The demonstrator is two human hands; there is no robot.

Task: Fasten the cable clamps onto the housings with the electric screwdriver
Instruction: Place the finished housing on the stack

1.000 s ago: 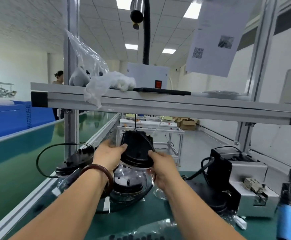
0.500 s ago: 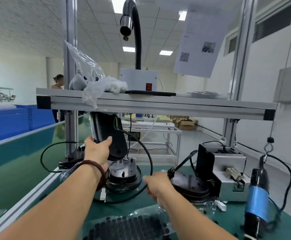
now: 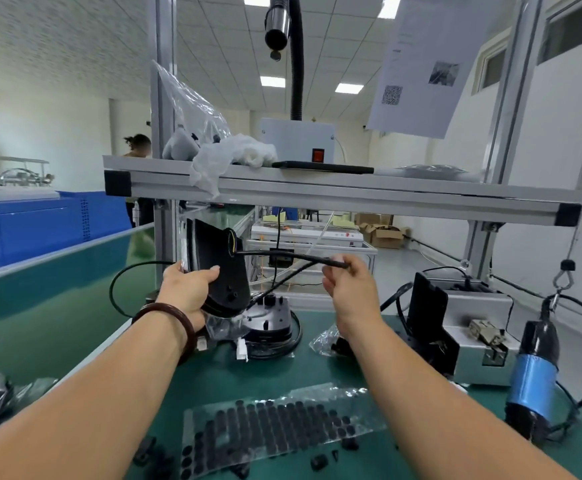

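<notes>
Left hand (image 3: pixel 192 289) grips a black housing (image 3: pixel 220 268), tilted on edge and held above the tabletop (image 3: pixel 317 368) toward its far left corner. Right hand (image 3: pixel 348 292) pinches the housing's cable (image 3: pixel 282 256) between thumb and fingers, holding it stretched to the right. Screwdriver (image 3: pixel 533 372) hangs untouched at the right edge. A second housing (image 3: pixel 270 317) sits on the tabletop below the held one. A bag (image 3: pixel 275 424) of small black parts lies at the front edge; whether these are clamps cannot be told.

Judgement: this unit is at the cable-routing stage. No clamp is seated and no screw is driven, so the fastening is left to do.
</notes>
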